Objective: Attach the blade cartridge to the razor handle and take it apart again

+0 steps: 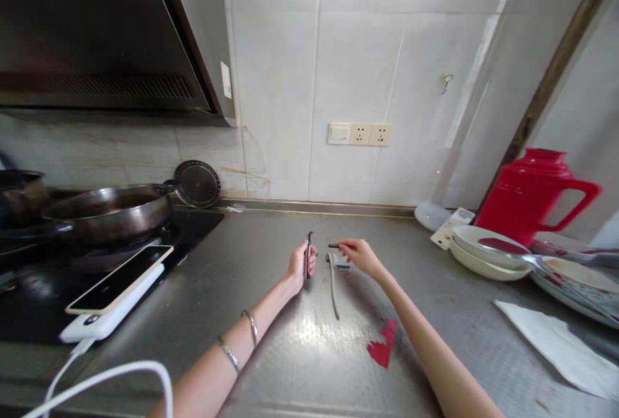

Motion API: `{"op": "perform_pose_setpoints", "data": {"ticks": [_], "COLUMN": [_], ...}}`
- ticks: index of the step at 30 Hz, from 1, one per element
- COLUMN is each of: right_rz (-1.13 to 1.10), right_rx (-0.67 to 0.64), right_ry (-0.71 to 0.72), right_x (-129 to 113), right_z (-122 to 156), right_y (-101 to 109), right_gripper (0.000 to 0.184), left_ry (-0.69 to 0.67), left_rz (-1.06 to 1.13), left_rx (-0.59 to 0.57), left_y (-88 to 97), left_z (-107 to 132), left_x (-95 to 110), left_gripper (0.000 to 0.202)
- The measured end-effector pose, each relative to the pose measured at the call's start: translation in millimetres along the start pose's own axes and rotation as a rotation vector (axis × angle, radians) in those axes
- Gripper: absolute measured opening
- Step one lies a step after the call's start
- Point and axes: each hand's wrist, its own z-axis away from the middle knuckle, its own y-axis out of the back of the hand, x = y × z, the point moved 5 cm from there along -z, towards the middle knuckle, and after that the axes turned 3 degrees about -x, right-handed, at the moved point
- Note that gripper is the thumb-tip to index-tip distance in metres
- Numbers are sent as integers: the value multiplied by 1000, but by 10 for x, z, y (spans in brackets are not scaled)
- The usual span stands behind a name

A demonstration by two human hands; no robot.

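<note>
Closed around a slim dark tool (308, 258) with a thin curved tip at its top, my left hand (296, 266) is held over the steel counter. The tool stands about upright; its exact kind is unclear. To its right, my right hand (360, 255) pinches a short dark rod-like piece (333, 246) that points left. Below those fingers lies a small clear packet (342, 263) with dark items, partly covered by the hand. A thin beige strip (333, 292) with a dark upper end runs from beside the packet toward me.
A torn red scrap (383, 344) lies on the counter (271, 353). At left are a phone (120, 279) on a white power bank (113, 308), its cable, and a steel pan (111, 215) on the stove. Stacked bowls (488, 253), a red thermos (525, 195) and white paper (556, 344) stand right.
</note>
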Motion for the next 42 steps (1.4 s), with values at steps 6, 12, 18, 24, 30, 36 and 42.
{"op": "perform_pose_setpoints", "data": {"ticks": [6,12,18,24,30,36,42], "right_rz": [-121,-79,-71,-13,77,108,104], "right_rx": [77,164,187,211,221,211,204], "right_ry": [12,127,217,267,319,332,341], "right_x": [25,-212,-497,-594,-641,-662,-658], "right_z": [-42,4,103,159,182,192,192], "right_y": [12,112,128,193,196,186,183], "right_gripper": [36,29,25,24,22,21,21], "left_ry": [-295,-338,-345,-367,-359,-367,-364], "left_rz": [-219,-353,-405,-415,-396,-417,-429], "left_rx": [-37,-121,-165,-170,-148,-148,-148], "left_y": [-114,-255,-296,-272,-278,-282,-276], "left_z": [93,140,156,128,140,152,150], "left_x": [110,63,-18,-44,-24,-7,-7], "left_gripper": [19,18,22,22,23,21,23]}}
